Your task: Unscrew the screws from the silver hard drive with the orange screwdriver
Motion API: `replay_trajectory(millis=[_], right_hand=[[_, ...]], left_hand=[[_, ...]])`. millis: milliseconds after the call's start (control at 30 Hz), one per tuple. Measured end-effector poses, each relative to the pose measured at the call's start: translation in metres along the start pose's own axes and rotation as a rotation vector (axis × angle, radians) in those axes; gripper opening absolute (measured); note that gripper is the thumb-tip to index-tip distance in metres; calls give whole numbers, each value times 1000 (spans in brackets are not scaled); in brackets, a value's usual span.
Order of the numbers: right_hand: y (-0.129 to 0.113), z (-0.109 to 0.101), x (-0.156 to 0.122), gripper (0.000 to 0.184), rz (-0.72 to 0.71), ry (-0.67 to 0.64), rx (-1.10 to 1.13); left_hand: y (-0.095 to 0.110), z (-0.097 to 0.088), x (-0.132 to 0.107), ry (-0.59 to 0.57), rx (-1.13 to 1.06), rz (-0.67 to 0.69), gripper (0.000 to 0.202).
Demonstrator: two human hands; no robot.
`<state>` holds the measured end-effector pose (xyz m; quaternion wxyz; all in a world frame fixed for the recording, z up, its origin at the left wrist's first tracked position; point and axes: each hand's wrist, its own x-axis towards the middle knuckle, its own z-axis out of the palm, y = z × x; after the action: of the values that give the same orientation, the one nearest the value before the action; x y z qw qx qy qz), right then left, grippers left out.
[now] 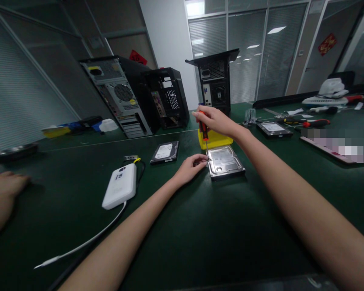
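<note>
A silver hard drive [226, 161] lies flat on the green table. My right hand [214, 120] is closed round the handle of a red and black screwdriver [204, 128], held nearly upright. Its thin shaft points down at the drive's left edge; the tip is too small to make out. Curled fingers of my left hand [190, 167] grip that same edge, close by the shaft. Behind the drive, partly covered by my right hand, sits a yellow tray [216, 140].
Another hard drive [165, 152] and a white power bank [120, 186] with a cable lie left; a third drive [274, 129] and pliers [317, 123] lie right. Computer cases [121, 95] stand behind. Another person's hand [6, 194] rests at far left.
</note>
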<state>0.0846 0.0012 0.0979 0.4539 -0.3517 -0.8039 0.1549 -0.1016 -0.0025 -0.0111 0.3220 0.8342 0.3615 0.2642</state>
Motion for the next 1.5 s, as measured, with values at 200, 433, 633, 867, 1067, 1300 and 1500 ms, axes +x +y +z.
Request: replay_trajectory(millis=[200, 433, 633, 867, 1067, 1300, 1500], right_hand=[[3, 0, 3, 36, -21, -9, 18], [3, 1, 2, 39, -17, -21, 48], [1, 0, 1, 35, -4, -25, 47], [0, 0, 1, 34, -17, -38, 45], [0, 1, 2, 32, -6, -30, 50], [0, 2, 1, 33, -12, -29, 42], [0, 2, 1, 38, -12, -38, 64]], left_hand=[[0, 1, 0, 1, 17, -9, 33], [-2, 0, 1, -2, 10, 4, 31], [-1, 0, 0, 0, 20, 1, 31], [2, 0, 0, 5, 22, 4, 31], [-1, 1, 1, 7, 11, 2, 31], [-3, 1, 1, -4, -7, 1, 32], [0, 0, 0, -7, -6, -5, 32]])
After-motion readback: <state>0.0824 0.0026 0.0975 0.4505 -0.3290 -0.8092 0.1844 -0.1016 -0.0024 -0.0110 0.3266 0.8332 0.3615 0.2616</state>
